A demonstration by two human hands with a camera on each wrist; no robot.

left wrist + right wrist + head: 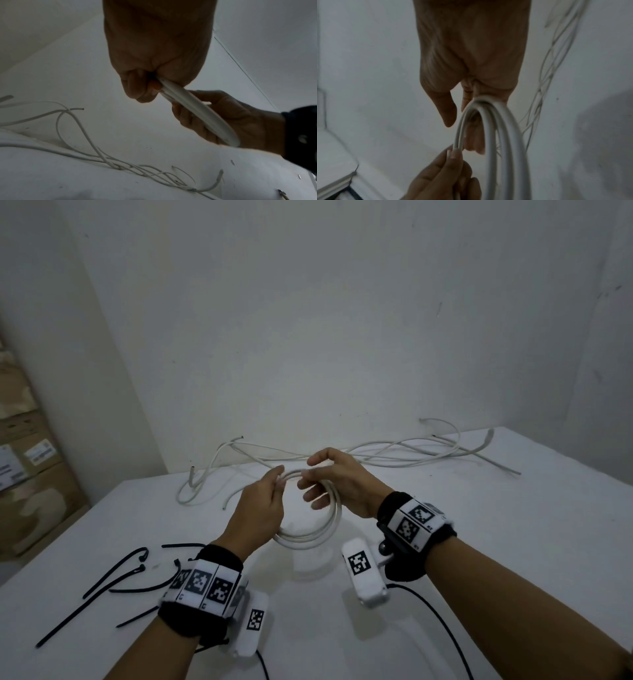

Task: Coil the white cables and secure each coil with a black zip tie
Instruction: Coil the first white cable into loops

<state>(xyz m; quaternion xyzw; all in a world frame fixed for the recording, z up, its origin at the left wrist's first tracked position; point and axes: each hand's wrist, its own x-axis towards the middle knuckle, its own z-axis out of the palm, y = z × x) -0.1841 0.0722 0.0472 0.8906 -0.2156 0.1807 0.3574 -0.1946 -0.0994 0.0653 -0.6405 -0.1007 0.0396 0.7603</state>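
A coil of white cable (318,534) hangs above the middle of the white table (445,542), held by both hands. My left hand (263,498) pinches the coil's near-left strands between thumb and fingertips (150,88). My right hand (335,477) has its fingers curled through the coil (496,135) from the right, thumb (447,108) sticking out. In the left wrist view the coil (197,112) runs from my left hand's pinch down into the right hand (231,121). Several black zip ties (113,577) lie loose on the table, left of my left wrist.
Loose white cables (376,457) lie tangled along the table's back edge against the wall, also seen as the loose cables (102,155) in the left wrist view. Cardboard boxes (27,474) are stacked off the table's left side. Black wrist-camera leads (442,625) trail near the front.
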